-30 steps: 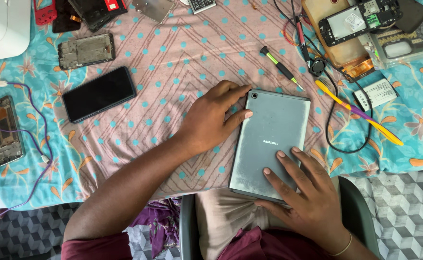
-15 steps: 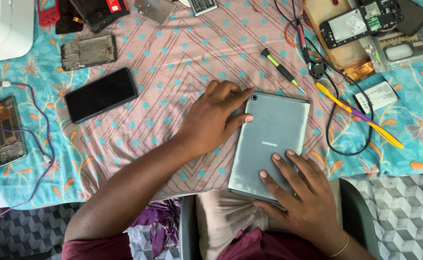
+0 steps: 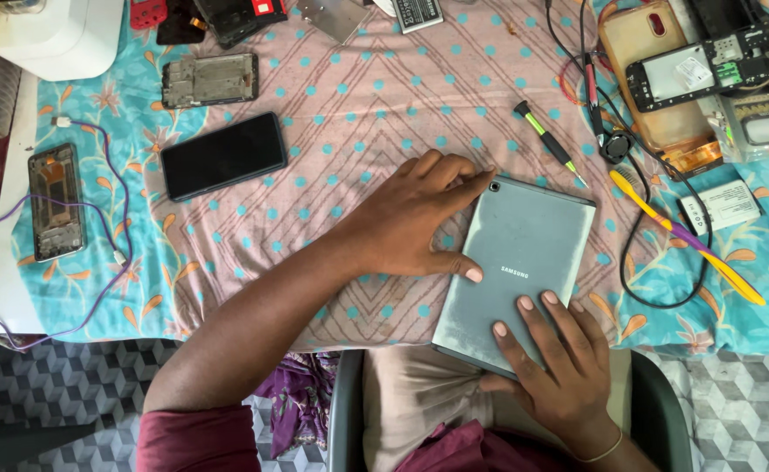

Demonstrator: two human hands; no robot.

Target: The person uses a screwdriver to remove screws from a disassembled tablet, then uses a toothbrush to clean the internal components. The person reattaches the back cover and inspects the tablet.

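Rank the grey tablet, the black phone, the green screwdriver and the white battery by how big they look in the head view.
1. Grey tablet, clearly largest.
2. Black phone.
3. Green screwdriver and white battery: unsure. The screwdriver is longer but far thinner, the battery shorter and wider.

light: bright, even, diffuse | shadows: soft, short, toward 5 o'clock of the hands | glare: faint sheen on grey tablet (image 3: 524,253) back | focus: sharp throughout | blur: none | distortion: slight stretching at edges
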